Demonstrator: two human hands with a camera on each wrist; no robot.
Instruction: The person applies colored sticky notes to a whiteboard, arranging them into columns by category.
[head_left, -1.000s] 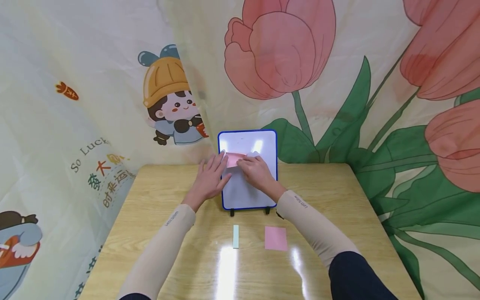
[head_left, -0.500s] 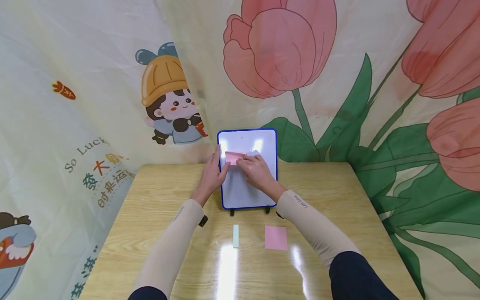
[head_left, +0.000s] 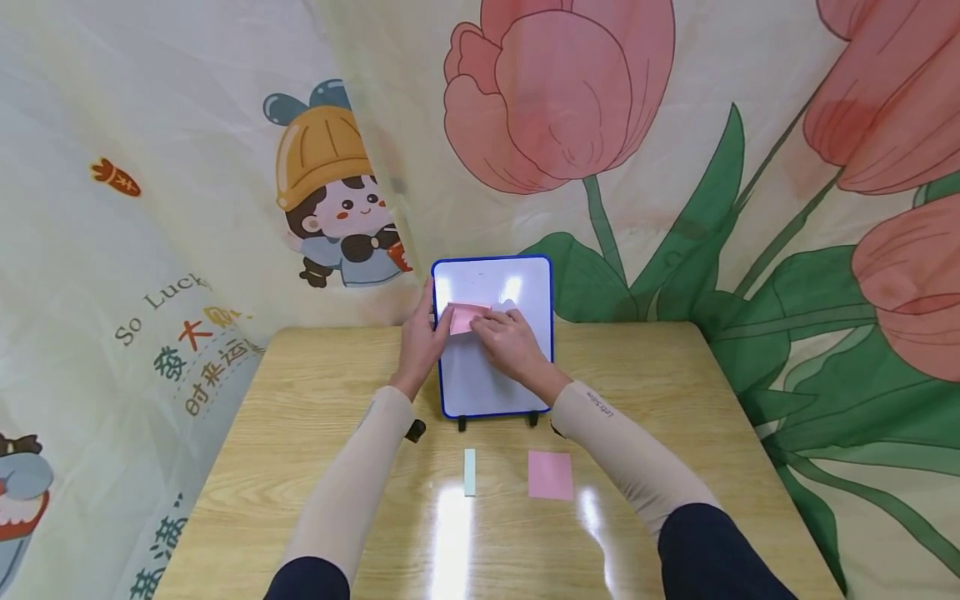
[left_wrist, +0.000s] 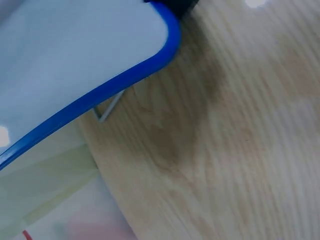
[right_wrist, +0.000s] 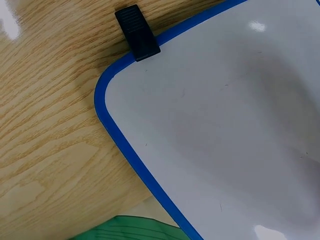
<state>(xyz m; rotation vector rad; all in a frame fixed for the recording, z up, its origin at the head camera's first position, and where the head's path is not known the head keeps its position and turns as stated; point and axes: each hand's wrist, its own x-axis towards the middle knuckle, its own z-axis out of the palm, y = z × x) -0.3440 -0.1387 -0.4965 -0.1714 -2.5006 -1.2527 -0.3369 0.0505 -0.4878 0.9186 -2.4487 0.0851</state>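
Fingers (head_left: pixel 486 325) of R hand (head_left: pixel 513 343) curled in, prob. pinching rt side of pink note (head_left: pixel 462 319); tips partly hide each other, so pinch is best read. L hand (head_left: pixel 422 346): fingers straight, up along L edge of whiteboard (head_left: pixel 468 371), thumb out to note's L side; not clenched, seems to steady things. Note sits on board face, approx. mid-width, above mid-height, upper edge a bit bowed; can't tell how much is stuck. Step in hand, my judgement: fixing note on board; peeling can't be ruled out. If fixing, next move calls for flat, even pressure across note, esp. rt end & bowed edge, then a clean release w/o dragging a corner; board only propped, so light push advisable. Count: 1 whiteboard, blue rim, upright w/ slight lean; 2 blk feet (head_left: pixel 462 423) under it; 1 thin metal support (left_wrist: pixel 107 109) partly seen behind, L wrist view; 1 pink note on board; 1 pink square (head_left: pixel 551 476) flat on desk (head_left: pixel 337 367), in front of board, rt of center (sheet or pad, can't tell); 1 pale green strip (head_left: pixel 469 472) lying L of it, apart; 1 desk; 2 hands.
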